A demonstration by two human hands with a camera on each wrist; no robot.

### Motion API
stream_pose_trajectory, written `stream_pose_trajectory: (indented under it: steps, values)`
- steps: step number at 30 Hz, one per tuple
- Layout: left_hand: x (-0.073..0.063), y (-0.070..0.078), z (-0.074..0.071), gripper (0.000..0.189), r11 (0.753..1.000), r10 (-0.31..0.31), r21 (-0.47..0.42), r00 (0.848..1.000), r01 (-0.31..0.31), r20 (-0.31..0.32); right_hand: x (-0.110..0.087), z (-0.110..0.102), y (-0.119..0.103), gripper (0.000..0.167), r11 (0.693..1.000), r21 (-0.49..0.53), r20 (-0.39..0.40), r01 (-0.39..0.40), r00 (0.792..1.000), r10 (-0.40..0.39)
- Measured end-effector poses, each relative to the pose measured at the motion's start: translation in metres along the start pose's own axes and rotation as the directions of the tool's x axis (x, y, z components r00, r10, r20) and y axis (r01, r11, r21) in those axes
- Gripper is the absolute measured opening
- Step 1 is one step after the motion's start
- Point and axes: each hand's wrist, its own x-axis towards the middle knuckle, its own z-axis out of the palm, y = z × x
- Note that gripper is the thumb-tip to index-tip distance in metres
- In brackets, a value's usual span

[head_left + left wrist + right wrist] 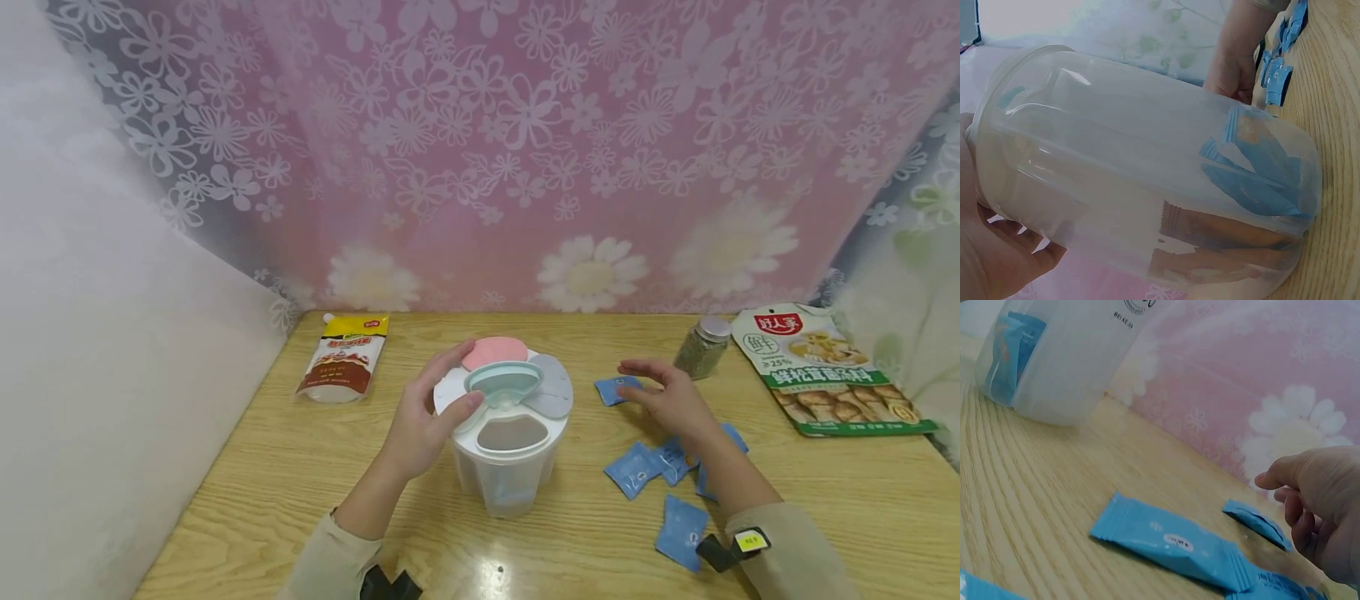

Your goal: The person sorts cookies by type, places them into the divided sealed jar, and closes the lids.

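A clear plastic canister [512, 487] with several compartments stands on the table, its white lid fitted with pink, mint and grey flaps. The mint flap [504, 379] is raised, and an opening shows in front of it. My left hand [429, 417] grips the lid's left side, fingers behind and thumb on top. Blue sachets [1260, 169] and brown sachets [1222, 228] lie inside the canister. To the right, my right hand [671, 404] is over a small blue sachet [609, 391], fingers loosely bent and thumb apart; whether they touch it I cannot tell.
Several more blue sachets [633, 469] lie around and below my right forearm. Behind that hand is a glass jar [701, 350] of dried herbs. A mushroom seasoning bag [832, 371] lies far right, a spouted pouch [343, 358] at left. A floral curtain hangs behind.
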Motion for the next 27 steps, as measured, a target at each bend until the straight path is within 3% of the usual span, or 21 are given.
stream_pose_trajectory:
  steps: [4,12,19,27]
  values:
    - [0.0,0.0,0.0,0.058,1.0,0.001,0.009,1.0,-0.001,0.0,0.002,-0.001,0.006,0.066,0.997,-0.079,0.019,-0.008,1.0,0.009]
    - [0.0,0.001,0.0,0.057,1.0,0.009,0.012,1.0,-0.009,0.002,0.005,0.0,0.014,0.059,0.994,-0.106,0.026,0.005,1.0,-0.002]
    - [0.0,0.001,0.0,0.058,1.0,0.003,0.013,1.0,-0.003,0.003,0.003,0.0,0.012,0.066,0.988,-0.151,0.026,0.025,0.999,-0.021]
    - [0.0,0.002,0.001,0.057,1.0,-0.004,0.006,1.0,0.004,0.002,0.002,-0.001,0.013,0.063,0.985,-0.174,0.033,-0.013,0.999,0.019]
